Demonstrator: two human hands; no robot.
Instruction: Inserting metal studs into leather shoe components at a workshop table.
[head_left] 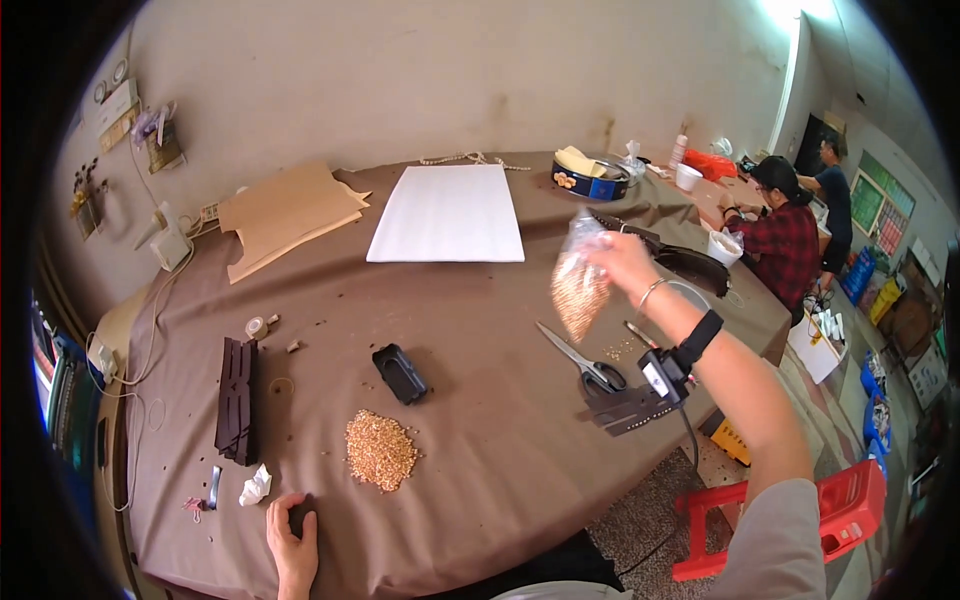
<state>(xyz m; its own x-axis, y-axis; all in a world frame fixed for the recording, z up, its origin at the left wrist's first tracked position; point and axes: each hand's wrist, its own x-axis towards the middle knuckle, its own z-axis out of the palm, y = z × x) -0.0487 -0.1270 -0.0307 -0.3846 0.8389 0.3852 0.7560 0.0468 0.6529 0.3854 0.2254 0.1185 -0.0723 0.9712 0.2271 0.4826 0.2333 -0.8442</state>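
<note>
My right hand (622,257) is raised over the right part of the brown-covered table (480,470) and holds a clear plastic bag of small tan beads (578,285) that hangs below the fingers. A black device is strapped to that wrist. My left hand (292,540) lies flat on the cloth near the front edge, holding nothing. A loose pile of the same tan beads (380,450) sits just right of and beyond the left hand. Scissors (585,363) lie under the hanging bag, with a few stray beads beside them.
A small black tray (401,373), a stack of dark strips (238,398), a white sheet (449,213), brown card pieces (285,212) and a round blue tin (588,178) are on the table. Two other people sit at the far right. A red stool (830,510) stands beside me.
</note>
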